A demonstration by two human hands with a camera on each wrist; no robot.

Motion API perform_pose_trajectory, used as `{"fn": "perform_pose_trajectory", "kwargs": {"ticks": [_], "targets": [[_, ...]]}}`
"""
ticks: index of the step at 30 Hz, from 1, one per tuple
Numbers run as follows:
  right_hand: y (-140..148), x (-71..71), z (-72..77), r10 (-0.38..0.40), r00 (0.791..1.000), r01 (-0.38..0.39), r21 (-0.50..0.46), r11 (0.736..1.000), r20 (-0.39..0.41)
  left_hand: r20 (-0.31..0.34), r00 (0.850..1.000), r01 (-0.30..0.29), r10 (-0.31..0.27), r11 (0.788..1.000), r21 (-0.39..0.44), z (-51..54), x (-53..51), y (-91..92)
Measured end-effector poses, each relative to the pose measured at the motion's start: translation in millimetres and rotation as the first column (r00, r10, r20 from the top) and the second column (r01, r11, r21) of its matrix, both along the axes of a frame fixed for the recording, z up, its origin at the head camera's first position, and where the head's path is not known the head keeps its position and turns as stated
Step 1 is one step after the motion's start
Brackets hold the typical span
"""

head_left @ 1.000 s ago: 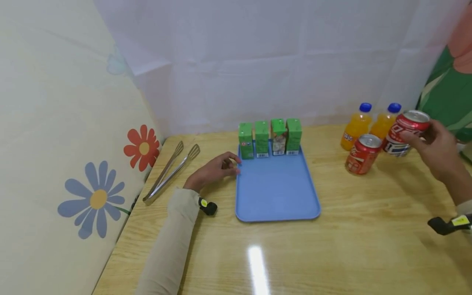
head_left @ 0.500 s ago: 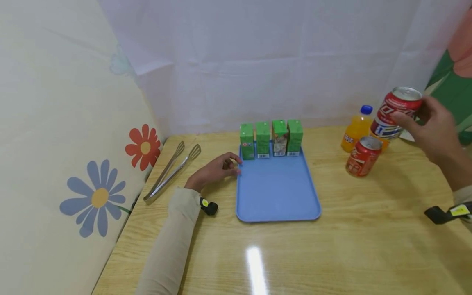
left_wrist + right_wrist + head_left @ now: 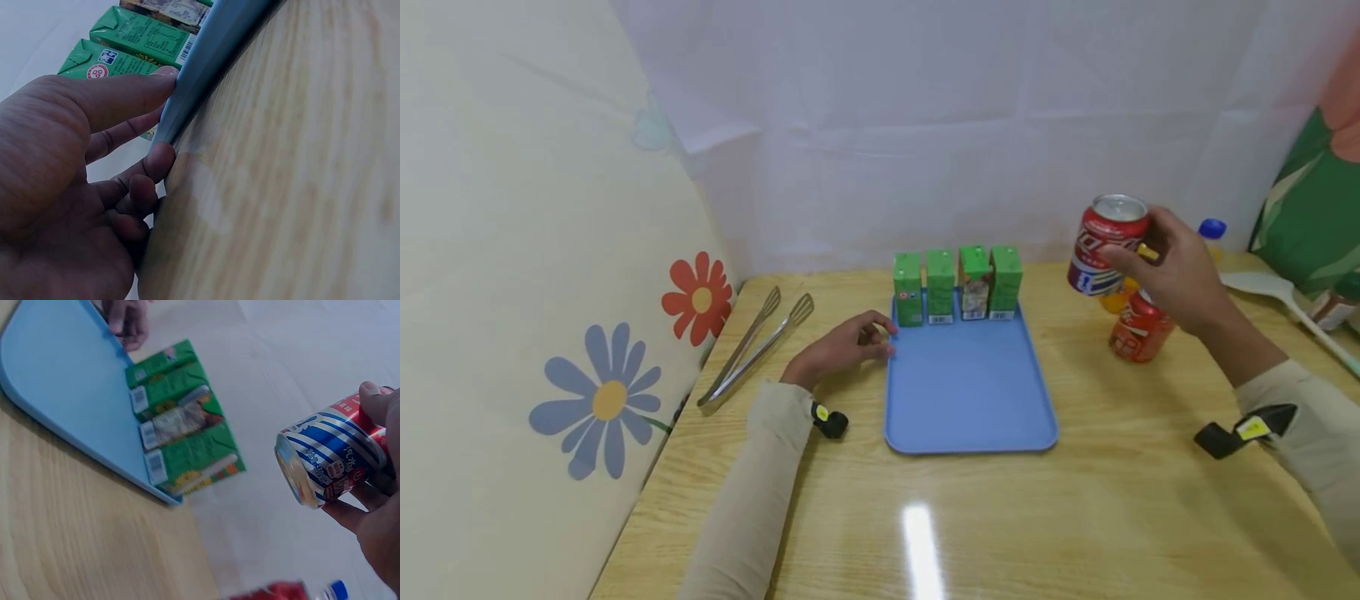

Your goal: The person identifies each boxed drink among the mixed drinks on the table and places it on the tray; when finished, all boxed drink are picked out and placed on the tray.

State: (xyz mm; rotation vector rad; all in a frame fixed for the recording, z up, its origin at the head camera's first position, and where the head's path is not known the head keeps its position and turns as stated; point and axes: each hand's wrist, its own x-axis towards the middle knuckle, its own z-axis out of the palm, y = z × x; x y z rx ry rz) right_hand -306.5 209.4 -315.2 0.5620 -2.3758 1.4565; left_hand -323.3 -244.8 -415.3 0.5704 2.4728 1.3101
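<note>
— Above the table (image 3: pixel 1000 517), right of the tray (image 3: pixel 970 392): how best to manage the can (image 3: pixel 1105 250)?

— Apparently in mid-carry, so best held level, with firm, even pressure; liable to dent if squeezed hard. Lift well clear of the second can (image 3: pixel 1137 333), just below the right hand (image 3: pixel 1183 275), and mind the green cartons (image 3: pixel 940 292) along the far end of the tray.

— And with the left hand (image 3: pixel 850 343)?

— Just steady the tray lightly; no call to push or pull.

— What opening for the right fingers (image 3: pixel 347 515)?

— About as wide as the can, no more: curled round its far side, with the thumb across the near face. Securely held, by the look of it.

— And for the left fingers (image 3: pixel 159 161)?

— Loosely bent, touching the tray's left rim, without any clear grip.

— Whereabouts of the can, then?

— Within the right fingers, off the table, base uncovered below; well apart from the left fingers, beyond the tray's other side.
</note>
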Motion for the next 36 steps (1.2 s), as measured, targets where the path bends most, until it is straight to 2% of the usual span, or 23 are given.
{"fn": "perform_pose_trajectory", "kwargs": {"ticks": [4,10,16,20,25,31,36], "targets": [[-27,-0.2,-6.1,0.067,0.997,-0.068,0.022,0.997,0.043,-0.001,1.0,-0.003,0.003,1.0,-0.006,0.0,0.9,-0.1],[-64,-4.3,-21.0,0.164,0.981,-0.163,-0.022,0.986,0.101,0.002,1.0,-0.011,0.011,1.0,-0.006,-0.7,0.7,-1.5],[-97,-11.5,-39.5,0.225,0.97,-0.222,-0.042,0.974,0.091,-0.002,1.0,-0.009,0.009,1.0,0.007,-0.5,1.8,-1.7],[-115,-15.5,-52.0,0.253,0.964,-0.25,-0.048,0.967,0.077,0.0,1.0,0.0,0.0,1.0,0.007,-0.4,2.1,-1.1],[-135,-17.7,-63.1,0.279,0.956,-0.275,-0.062,0.96,0.087,-0.007,1.0,-0.019,0.019,1.0,-0.001,2.0,1.3,0.9],[-154,-18.0,-75.8,0.304,0.943,-0.295,-0.085,0.952,0.135,-0.01,0.999,-0.035,0.034,0.999,-0.024,1.8,1.0,2.7],[-169,-16.1,-84.4,0.295,0.935,-0.29,-0.058,0.955,0.195,-0.003,0.999,-0.049,0.049,0.998,-0.025,0.5,1.9,2.4]]}}
